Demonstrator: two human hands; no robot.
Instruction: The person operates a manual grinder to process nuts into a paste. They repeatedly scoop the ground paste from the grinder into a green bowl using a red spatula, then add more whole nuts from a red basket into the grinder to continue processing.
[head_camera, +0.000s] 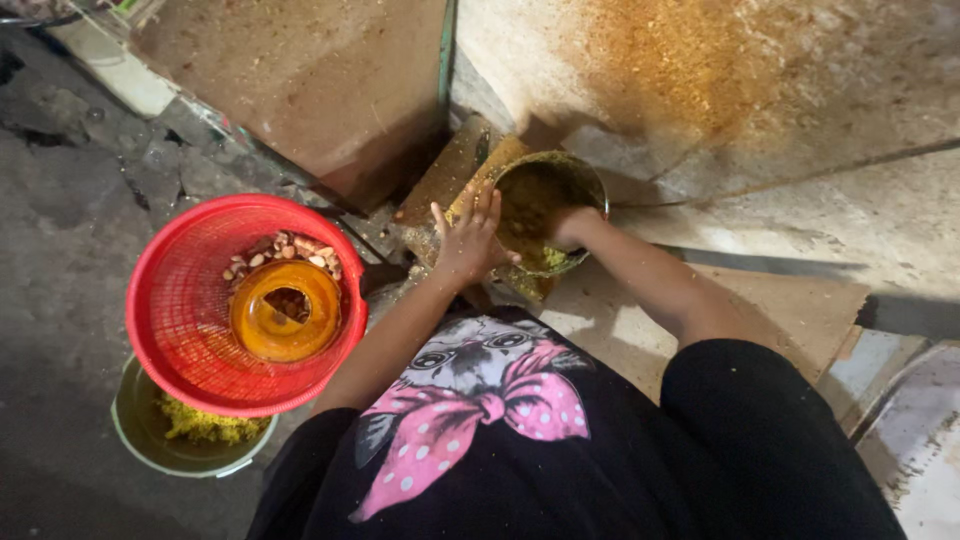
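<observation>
Two hands on one job here: both of mine are at the metal bowl of yellowish-green mash, so I'll use that bowl as the landmark. My left hand rests on its near-left rim, fingers spread and lying flat over the edge. My right hand is down inside the bowl, on the right side, sunk into the mash; can't tell whether those fingers are curled or pressed together since the mash and the wrist hide them.

Well to the left of the bowl sits a red plastic basket, with a few pale nuts or seeds in it and a small orange bowl in the middle. That basket is stacked on top of a pale bucket, which has more yellow-green stuff showing under the basket's lower edge.

Beyond the bowl, the sloping stone slab is dusted with orange-yellow powder. Just right of the bowl, under my forearm, there's a flat sheet of cardboard on the floor.
</observation>
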